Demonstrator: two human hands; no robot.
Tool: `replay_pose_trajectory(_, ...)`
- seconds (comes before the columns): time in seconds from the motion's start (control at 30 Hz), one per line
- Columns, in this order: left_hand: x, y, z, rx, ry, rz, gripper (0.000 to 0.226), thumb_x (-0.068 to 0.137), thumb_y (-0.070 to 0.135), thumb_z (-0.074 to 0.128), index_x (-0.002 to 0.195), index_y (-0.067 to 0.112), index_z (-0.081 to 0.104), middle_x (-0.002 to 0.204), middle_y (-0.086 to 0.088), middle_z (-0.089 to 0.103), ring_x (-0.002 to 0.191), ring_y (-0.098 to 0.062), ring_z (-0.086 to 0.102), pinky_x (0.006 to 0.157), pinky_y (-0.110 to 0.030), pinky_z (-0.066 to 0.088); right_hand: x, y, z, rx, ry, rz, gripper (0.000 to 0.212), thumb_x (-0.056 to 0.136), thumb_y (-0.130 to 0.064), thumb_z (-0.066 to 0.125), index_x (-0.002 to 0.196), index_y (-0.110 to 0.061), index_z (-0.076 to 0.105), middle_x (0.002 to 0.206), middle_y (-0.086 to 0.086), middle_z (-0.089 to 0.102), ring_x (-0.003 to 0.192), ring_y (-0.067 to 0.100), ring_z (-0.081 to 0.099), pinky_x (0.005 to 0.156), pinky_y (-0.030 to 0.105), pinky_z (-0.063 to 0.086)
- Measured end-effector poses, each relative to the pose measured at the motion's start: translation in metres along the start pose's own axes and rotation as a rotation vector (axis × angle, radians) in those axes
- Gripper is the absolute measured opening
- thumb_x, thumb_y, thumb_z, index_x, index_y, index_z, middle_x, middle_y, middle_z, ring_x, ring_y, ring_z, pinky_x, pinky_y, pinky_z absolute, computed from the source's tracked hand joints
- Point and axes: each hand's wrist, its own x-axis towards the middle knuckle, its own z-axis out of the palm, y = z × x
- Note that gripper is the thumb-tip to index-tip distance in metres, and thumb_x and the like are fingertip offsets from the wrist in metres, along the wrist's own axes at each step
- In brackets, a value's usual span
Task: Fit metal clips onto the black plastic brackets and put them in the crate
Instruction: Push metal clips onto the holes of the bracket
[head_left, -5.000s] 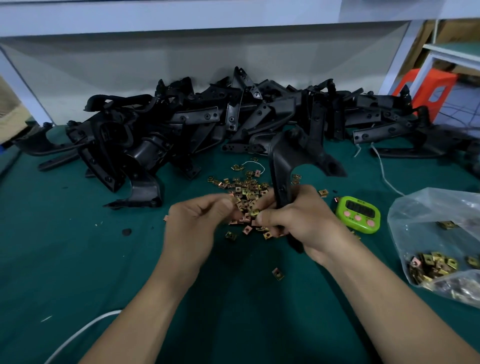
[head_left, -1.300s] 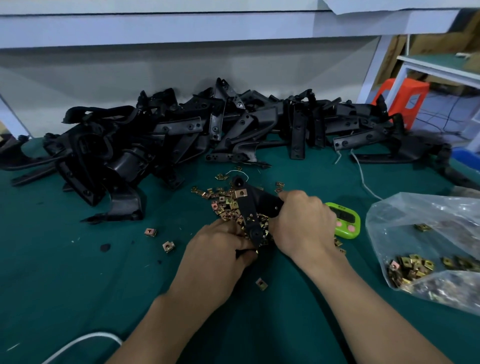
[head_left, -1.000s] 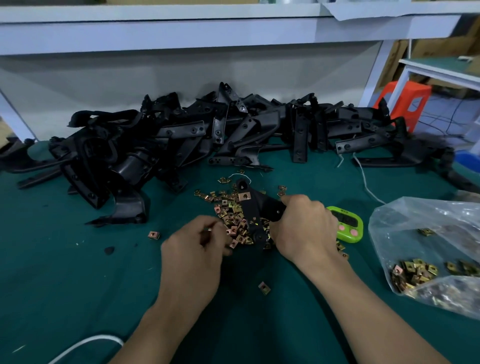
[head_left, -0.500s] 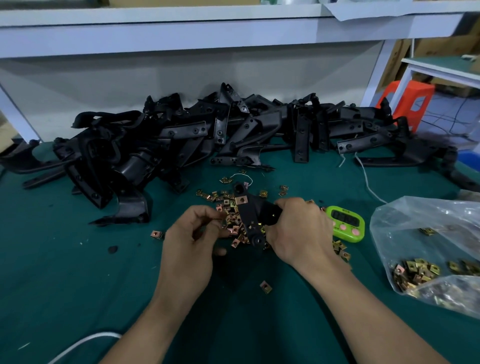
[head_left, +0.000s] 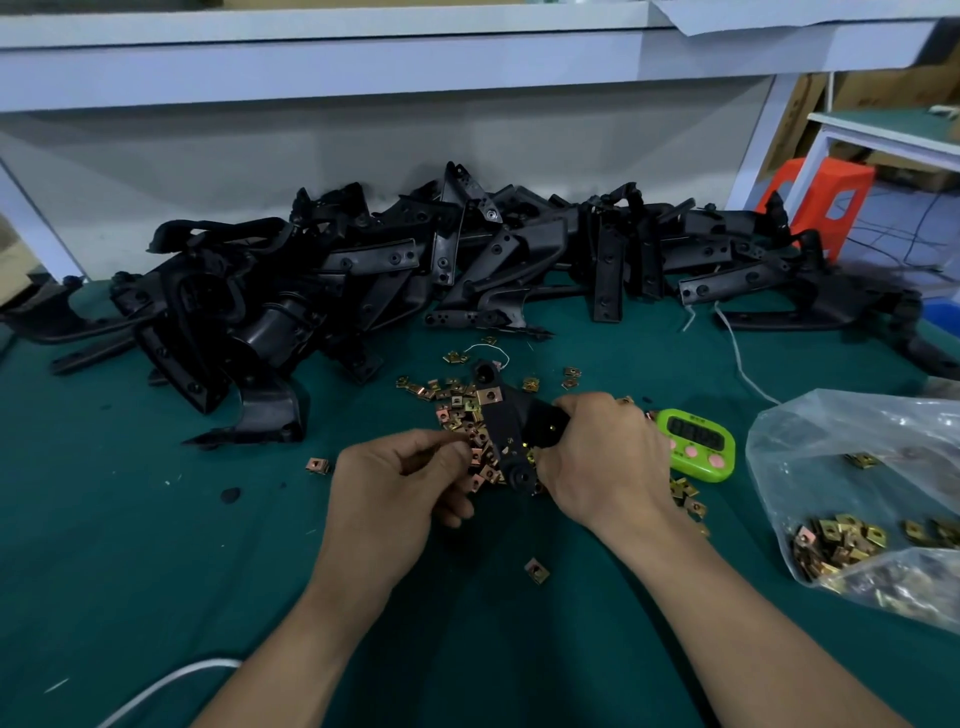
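Left hand (head_left: 400, 483) back-up, fingers curled in to the thumb, contents hidden; right hand (head_left: 597, 457) just beside it, fingers wrapped round the bracket (head_left: 511, 426).

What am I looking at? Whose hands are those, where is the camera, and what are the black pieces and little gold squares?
There is no machine here: a person wears a camera on the head, so you see their two hands from above. The right hand grips one black bracket, which already has a metal clip near its far end. The left hand sits beside it, fingers curled; whether it pinches a clip is too small to tell. On the green table lie loose clips, a big pile of brackets behind them, a green timer and a plastic bag holding more clips.
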Motion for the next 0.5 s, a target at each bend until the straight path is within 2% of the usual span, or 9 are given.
replay_pose_trajectory(0.13, 0.0024, -0.0072, -0.0011, 0.222, 0.003, 0.021, 0.051, 0.103, 0.013, 0.054, 0.092, 0.059, 0.073, 0.065, 0.006, 0.066, 0.055, -0.006, 0.054, 0.052, -0.017, 0.043, 0.0, -0.001, -0.0003, 0.008, -0.019, 0.004, 0.022, 0.074, -0.026, 0.073, 0.07, -0.029, 0.051, 0.053, -0.009, 0.045, 0.059, 0.026, 0.055, 0.054, 0.029, 0.037)
replay_pose_trajectory(0.23, 0.0037, -0.0062, -0.0046, 0.32, -0.011, 0.03, 0.054, 0.102, 0.015, 0.054, 0.1, 0.068, 0.066, 0.06, 0.016, 0.057, 0.053, -0.002, 0.044, 0.05, -0.015, 0.036, -0.0002, -0.0018, -0.0001, 0.027, -0.035, 0.004, 0.024, 0.074, -0.022, 0.07, 0.067, -0.028, 0.048, 0.054, -0.007, 0.046, 0.06, 0.029, 0.055, 0.054, 0.029, 0.038)
replay_pose_trajectory(0.3, 0.0036, -0.0036, -0.0056, 0.339, -0.035, 0.051, 0.049, 0.099, 0.017, 0.061, 0.117, 0.062, 0.06, 0.062, 0.016, 0.063, 0.055, -0.001, 0.051, 0.054, -0.011, 0.04, -0.0007, -0.0021, -0.0001, 0.024, -0.032, 0.003, 0.025, 0.074, -0.021, 0.069, 0.066, -0.028, 0.047, 0.054, -0.006, 0.046, 0.058, 0.028, 0.051, 0.055, 0.029, 0.038)
replay_pose_trajectory(0.33, 0.0031, -0.0032, -0.0058, 0.321, -0.04, 0.057, 0.046, 0.096, 0.016, 0.065, 0.122, 0.053, 0.059, 0.066, 0.012, 0.069, 0.057, -0.002, 0.057, 0.056, -0.011, 0.043, -0.001, -0.0022, -0.0002, 0.014, -0.025, 0.001, 0.027, 0.074, -0.021, 0.069, 0.064, -0.028, 0.045, 0.054, -0.006, 0.045, 0.058, 0.028, 0.05, 0.055, 0.029, 0.037)
replay_pose_trajectory(0.37, 0.0021, -0.0017, -0.0055, 0.246, -0.041, 0.041, 0.039, 0.093, 0.013, 0.07, 0.119, 0.04, 0.063, 0.069, 0.005, 0.073, 0.059, -0.005, 0.062, 0.056, -0.013, 0.046, -0.0011, -0.0022, -0.0005, 0.001, -0.016, 0.001, 0.03, 0.074, -0.021, 0.069, 0.062, -0.028, 0.043, 0.053, -0.007, 0.043, 0.058, 0.027, 0.049, 0.055, 0.029, 0.035)
replay_pose_trajectory(0.43, 0.0002, 0.0012, -0.005, 0.02, -0.065, -0.009, 0.016, 0.086, 0.005, 0.078, 0.097, 0.017, 0.074, 0.071, -0.009, 0.075, 0.059, -0.014, 0.067, 0.054, -0.019, 0.051, -0.0008, -0.0018, -0.0014, -0.011, 0.001, 0.013, 0.033, 0.074, -0.022, 0.07, 0.06, -0.029, 0.04, 0.053, -0.007, 0.043, 0.058, 0.027, 0.047, 0.056, 0.03, 0.034)
replay_pose_trajectory(0.5, -0.0025, 0.0027, -0.0057, -0.13, -0.111, -0.023, 0.008, 0.078, 0.014, 0.082, 0.086, 0.011, 0.08, 0.076, -0.017, 0.075, 0.06, -0.018, 0.068, 0.054, -0.021, 0.052, 0.0002, -0.0013, -0.0022, -0.001, 0.012, 0.03, 0.029, 0.074, -0.022, 0.07, 0.062, -0.029, 0.045, 0.053, -0.007, 0.043, 0.058, 0.027, 0.046, 0.057, 0.03, 0.034)
